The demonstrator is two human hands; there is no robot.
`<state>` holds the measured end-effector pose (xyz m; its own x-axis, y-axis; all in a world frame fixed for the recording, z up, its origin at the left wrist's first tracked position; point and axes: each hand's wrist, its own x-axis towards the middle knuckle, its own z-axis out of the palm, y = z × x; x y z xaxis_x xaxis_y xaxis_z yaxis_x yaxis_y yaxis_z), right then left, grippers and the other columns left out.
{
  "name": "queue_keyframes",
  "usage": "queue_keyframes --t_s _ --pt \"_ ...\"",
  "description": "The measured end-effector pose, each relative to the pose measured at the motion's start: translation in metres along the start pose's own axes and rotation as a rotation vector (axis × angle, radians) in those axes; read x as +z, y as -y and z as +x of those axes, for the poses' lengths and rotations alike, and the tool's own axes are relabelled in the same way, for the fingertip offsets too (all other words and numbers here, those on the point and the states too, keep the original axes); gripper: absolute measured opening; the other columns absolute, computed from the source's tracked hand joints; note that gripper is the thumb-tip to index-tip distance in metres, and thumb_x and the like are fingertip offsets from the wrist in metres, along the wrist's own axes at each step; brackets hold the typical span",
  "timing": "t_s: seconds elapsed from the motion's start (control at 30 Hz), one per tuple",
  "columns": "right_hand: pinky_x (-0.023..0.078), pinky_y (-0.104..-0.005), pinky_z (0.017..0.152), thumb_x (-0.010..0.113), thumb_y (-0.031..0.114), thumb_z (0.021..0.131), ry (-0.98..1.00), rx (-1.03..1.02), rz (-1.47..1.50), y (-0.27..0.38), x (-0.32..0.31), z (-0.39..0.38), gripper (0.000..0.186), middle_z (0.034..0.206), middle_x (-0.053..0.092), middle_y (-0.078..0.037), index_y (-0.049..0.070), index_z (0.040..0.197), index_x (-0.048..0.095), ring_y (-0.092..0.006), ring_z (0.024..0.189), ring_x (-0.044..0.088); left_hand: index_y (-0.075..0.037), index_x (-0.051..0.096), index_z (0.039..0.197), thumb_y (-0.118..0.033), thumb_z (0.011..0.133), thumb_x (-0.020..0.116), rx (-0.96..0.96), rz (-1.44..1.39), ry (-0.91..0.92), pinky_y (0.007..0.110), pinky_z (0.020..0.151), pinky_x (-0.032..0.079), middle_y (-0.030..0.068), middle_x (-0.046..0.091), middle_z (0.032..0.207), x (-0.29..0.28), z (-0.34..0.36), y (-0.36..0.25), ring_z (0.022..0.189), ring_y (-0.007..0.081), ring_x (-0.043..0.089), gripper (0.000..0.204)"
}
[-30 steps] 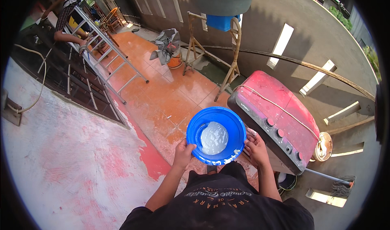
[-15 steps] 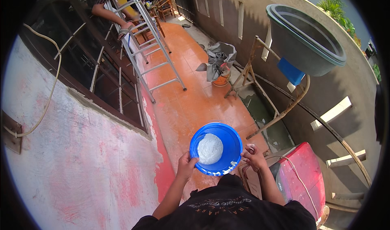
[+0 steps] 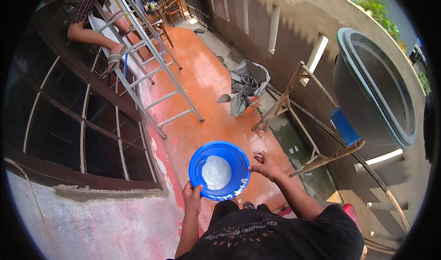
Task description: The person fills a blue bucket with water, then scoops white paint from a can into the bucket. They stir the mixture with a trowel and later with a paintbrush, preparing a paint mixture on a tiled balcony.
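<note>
A blue plastic basin (image 3: 237, 172) is held in front of my body between my two hands. Thick white paste (image 3: 216, 173) lies in it, toward the left side, and white smears mark its near rim. My left hand (image 3: 192, 197) is closed on the near left rim, thumb on top. On the right side, my right hand (image 3: 268, 165) pinches the rim at its thumb end, with the other fingers curled and smudged with white.
An aluminium ladder (image 3: 161, 72) with a person's sandalled foot (image 3: 115, 58) on it stands ahead left, beside a dark-framed window (image 3: 59, 117). To the right are a wooden stand (image 3: 291, 108), a large grey tub (image 3: 374, 85) and a grey sack (image 3: 248, 83) on an orange pail.
The view has moved forward and turned. More of the window shows at left, and the red object at right has mostly left the picture. Both hands still hold the basin.
</note>
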<state>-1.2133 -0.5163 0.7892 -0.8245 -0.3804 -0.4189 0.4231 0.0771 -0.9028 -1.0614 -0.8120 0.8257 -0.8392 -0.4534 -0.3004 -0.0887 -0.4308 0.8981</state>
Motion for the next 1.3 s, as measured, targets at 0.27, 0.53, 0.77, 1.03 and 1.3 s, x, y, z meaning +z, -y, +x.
queue_keyframes --t_s 0.27,0.53,0.77,1.03,1.3 --pt "0.042 -0.0409 0.111 0.077 -0.007 0.075 -0.273 -0.021 0.072 0.086 -0.009 0.16 0.083 0.142 0.044 -0.02 0.006 0.148 0.04 -0.0312 0.142 0.04 -0.003 0.063 0.105 0.0 0.09 0.062 -0.18 0.046 0.209 0.026 0.069 0.057 0.0024 0.066 0.092 0.061 0.233 -0.039 0.076 0.0087 0.064 0.016" --pt "0.048 -0.0359 0.106 0.061 -0.017 0.078 -0.243 -0.044 0.389 0.174 -0.041 0.309 0.065 0.138 0.049 -0.009 0.002 0.139 0.047 -0.0243 0.131 0.052 -0.004 0.063 0.101 -0.005 0.09 0.065 -0.214 0.166 0.446 0.023 0.064 0.051 -0.0001 0.065 0.084 0.14 0.462 -0.072 0.071 0.0069 0.062 0.011" --pt "0.054 -0.035 0.093 0.068 -0.013 0.077 -0.222 0.006 0.267 0.246 -0.087 0.519 0.059 0.126 0.059 -0.01 0.001 0.132 0.051 -0.0223 0.118 0.061 -0.003 0.064 0.1 -0.003 0.09 0.067 -0.103 0.275 0.4 0.023 0.064 0.048 -0.0017 0.064 0.084 0.214 0.648 -0.105 0.071 0.0055 0.058 0.01" --pt "0.047 -0.0366 0.105 0.081 -0.005 0.072 -0.291 0.027 0.13 0.349 -0.103 0.748 0.067 0.141 0.049 -0.017 0.0 0.132 0.05 -0.032 0.136 0.05 -0.003 0.063 0.102 -0.003 0.09 0.063 -0.076 0.203 0.274 0.027 0.07 0.057 0.0031 0.068 0.093 0.266 0.847 -0.181 0.077 0.0093 0.065 0.012" --pt "0.052 -0.027 0.084 0.069 -0.008 0.085 -0.378 -0.004 0.481 0.426 -0.093 0.932 0.063 0.126 0.057 -0.009 -0.001 0.142 0.043 -0.0127 0.1 0.059 -0.003 0.064 0.102 -0.004 0.089 0.065 -0.18 0.239 0.35 0.026 0.07 0.055 0.0022 0.068 0.089 0.323 1.09 -0.211 0.077 0.0089 0.065 0.013"
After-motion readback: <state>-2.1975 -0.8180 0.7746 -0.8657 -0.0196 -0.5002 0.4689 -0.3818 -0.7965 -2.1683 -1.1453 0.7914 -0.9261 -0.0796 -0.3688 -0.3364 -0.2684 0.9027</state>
